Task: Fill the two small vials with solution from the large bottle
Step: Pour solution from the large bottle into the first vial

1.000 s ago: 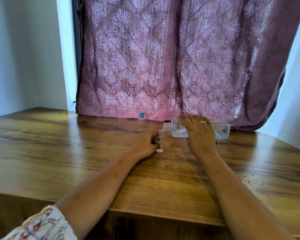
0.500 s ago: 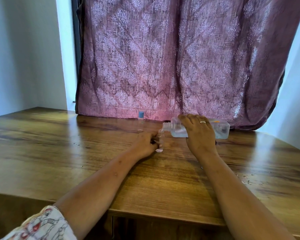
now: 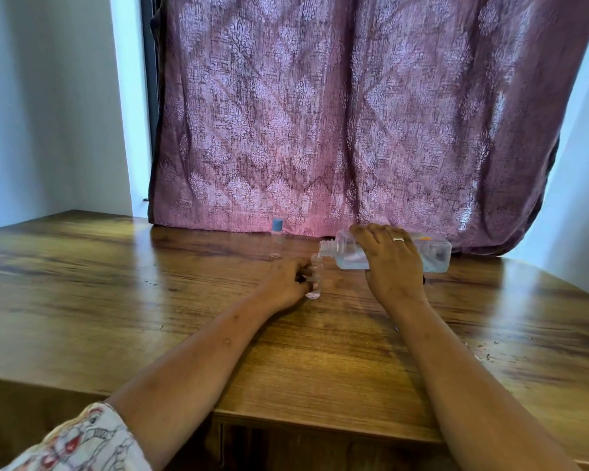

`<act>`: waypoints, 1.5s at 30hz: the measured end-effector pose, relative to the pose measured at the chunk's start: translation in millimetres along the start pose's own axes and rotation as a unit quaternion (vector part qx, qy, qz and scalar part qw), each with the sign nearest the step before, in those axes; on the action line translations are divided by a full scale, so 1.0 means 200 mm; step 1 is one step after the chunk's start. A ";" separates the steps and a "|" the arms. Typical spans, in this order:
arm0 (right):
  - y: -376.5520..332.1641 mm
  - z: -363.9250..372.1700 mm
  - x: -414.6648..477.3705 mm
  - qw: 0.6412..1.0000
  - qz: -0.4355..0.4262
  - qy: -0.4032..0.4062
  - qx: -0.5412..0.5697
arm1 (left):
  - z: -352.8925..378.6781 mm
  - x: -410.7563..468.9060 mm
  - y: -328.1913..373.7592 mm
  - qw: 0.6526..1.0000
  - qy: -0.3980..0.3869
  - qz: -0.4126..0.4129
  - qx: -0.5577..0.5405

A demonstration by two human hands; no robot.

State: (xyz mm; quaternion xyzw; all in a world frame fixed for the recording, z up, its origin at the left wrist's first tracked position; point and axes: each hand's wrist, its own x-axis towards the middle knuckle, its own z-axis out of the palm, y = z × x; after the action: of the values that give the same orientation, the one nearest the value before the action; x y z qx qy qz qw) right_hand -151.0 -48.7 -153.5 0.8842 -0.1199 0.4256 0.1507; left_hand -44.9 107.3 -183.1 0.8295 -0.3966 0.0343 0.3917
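My right hand (image 3: 390, 263) grips a large clear bottle (image 3: 436, 254), tipped on its side with its threaded open neck pointing left, right above a small open vial (image 3: 316, 278). That vial stands upright on the wooden table (image 3: 150, 300), and my left hand (image 3: 284, 282) holds it at the side. Clear liquid fills the lower part of the bottle. A second small vial (image 3: 277, 237) with a blue cap stands farther back to the left, near the curtain.
A purple patterned curtain (image 3: 354, 113) hangs right behind the table's far edge. A small round clear object (image 3: 274, 255) lies by the capped vial. Small crumbs (image 3: 481, 355) are scattered at the right. The table's front edge is close to me.
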 end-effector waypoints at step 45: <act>-0.01 -0.01 0.00 1.000 0.000 0.000 0.000 | -0.01 -0.02 0.02 1.000 0.000 0.005 -0.008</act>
State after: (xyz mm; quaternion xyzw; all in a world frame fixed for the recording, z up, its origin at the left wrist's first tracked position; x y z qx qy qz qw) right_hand -152.7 -46.8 -153.1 0.8842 -0.1201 0.4257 0.1501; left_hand -50.5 110.1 -180.9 0.8243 -0.4012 0.0335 0.3980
